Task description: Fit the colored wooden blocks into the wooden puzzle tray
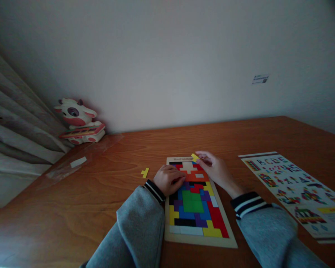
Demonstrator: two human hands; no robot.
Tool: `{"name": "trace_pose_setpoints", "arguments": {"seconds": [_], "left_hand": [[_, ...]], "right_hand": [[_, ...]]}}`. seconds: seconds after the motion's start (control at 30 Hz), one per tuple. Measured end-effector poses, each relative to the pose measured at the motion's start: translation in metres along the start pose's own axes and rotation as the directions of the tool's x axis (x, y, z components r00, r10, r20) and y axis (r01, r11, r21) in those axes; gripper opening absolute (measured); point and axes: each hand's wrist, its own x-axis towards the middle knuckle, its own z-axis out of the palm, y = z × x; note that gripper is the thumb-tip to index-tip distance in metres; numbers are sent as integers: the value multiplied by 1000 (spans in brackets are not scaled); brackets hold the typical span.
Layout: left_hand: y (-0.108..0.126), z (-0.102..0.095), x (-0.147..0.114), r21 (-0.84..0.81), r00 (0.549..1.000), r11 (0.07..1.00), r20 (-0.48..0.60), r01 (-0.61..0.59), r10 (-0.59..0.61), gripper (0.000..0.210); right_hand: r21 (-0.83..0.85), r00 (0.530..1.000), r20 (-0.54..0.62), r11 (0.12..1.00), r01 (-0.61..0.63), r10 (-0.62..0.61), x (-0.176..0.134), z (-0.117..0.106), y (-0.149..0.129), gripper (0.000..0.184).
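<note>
From the head view, the first thing I'd look at is the yellow T-shaped piece [194,158] pinched between the thumb and fingertips of the right hand [214,169]. It sits on the left side of that hand, over the far end of the wooden puzzle board [202,243], near the far right corner, so the right hand is plainly the nearer one to it. The board's long side runs away from the person, and the right forearm comes in across its right edge.

The left hand [169,179] rests over the board's left edge, fingers curled inward above the coloured pieces. Its fingertips are turned down and the light is dim, so I can't tell whether it grips anything. Out on the tabletop, to the left of the board and of that hand, lies a second yellow piece [145,172], loose and well apart from the right hand; its longer bar slants away and to the right.

In the middle of the board a green block [192,201] stands out among the red, blue and purple. A printed pattern sheet [292,182] lies flat beyond the right forearm.
</note>
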Motion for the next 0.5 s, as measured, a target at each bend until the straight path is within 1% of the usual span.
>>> {"name": "trace_pose_setpoints", "arguments": {"seconds": [0.1, 0.17, 0.27, 0.37, 0.43, 0.5], "left_hand": [[-1, 1, 0, -8, 1000, 1000, 22, -2, 3, 18], [-2, 2, 0, -13, 1000, 1000, 28, -11, 12, 19], [-2, 3, 0, -19, 1000, 1000, 25, -16, 17, 19], [-2, 3, 0, -24, 1000, 1000, 24, -8, 9, 18], [-2, 3, 0, -23, 1000, 1000, 28, -4, 5, 18], [-2, 3, 0, -23, 1000, 1000, 30, -2, 3, 18]], "right_hand": [[-14, 999, -38, 999, -39, 38, 1, -1, -3, 24], [22, 998, -39, 999, -46, 47, 1, -2, -6, 23], [95, 998, -41, 995, -38, 42, 1, -1, -7, 26], [131, 994, -45, 987, -91, 98, 1, 2, -4, 32], [145, 990, -75, 984, -104, 115, 1, 3, -1, 39], [134, 990, -103, 987, -84, 98, 1, 4, 1, 41]]}}
